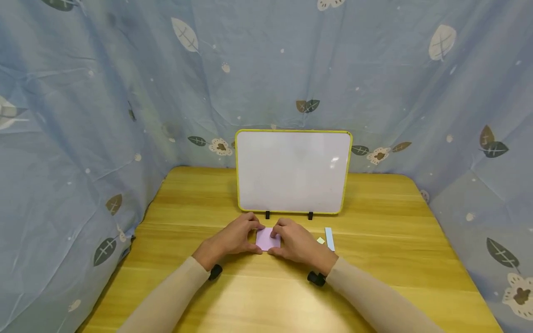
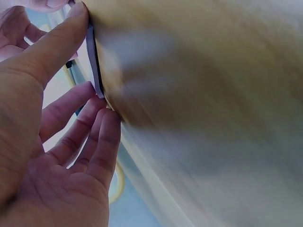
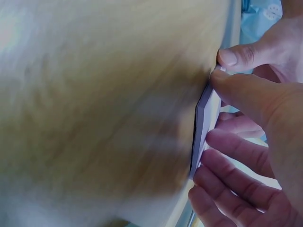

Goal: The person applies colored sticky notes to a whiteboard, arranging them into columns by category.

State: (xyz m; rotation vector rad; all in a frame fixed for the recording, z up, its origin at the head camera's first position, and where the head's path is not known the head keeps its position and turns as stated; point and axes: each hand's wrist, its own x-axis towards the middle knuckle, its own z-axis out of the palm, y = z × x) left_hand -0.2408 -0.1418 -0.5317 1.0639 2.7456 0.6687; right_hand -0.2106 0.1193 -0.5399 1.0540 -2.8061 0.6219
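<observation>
A light purple sticky note pad [image 1: 265, 241] lies flat on the wooden table in front of the whiteboard. My left hand [image 1: 236, 237] grips its left side, thumb at the near corner and index finger by the far corner. On the opposite side my right hand [image 1: 298, 241] holds the pad, its thumb at the near right corner and curled fingers over the right edge. Seen edge-on in the right wrist view, the pad [image 3: 204, 111] is a thin stack between thumb and fingers. Both thumbs sit close together along the near edge.
A whiteboard [image 1: 293, 171] with a yellow frame stands upright on small black feet [image 1: 268, 215] behind the hands. Right of the right hand lie a small pale green square [image 1: 320, 240] and a light blue strip [image 1: 330, 239]. Patterned blue curtains [image 1: 266, 64] surround the table [image 1: 387, 222].
</observation>
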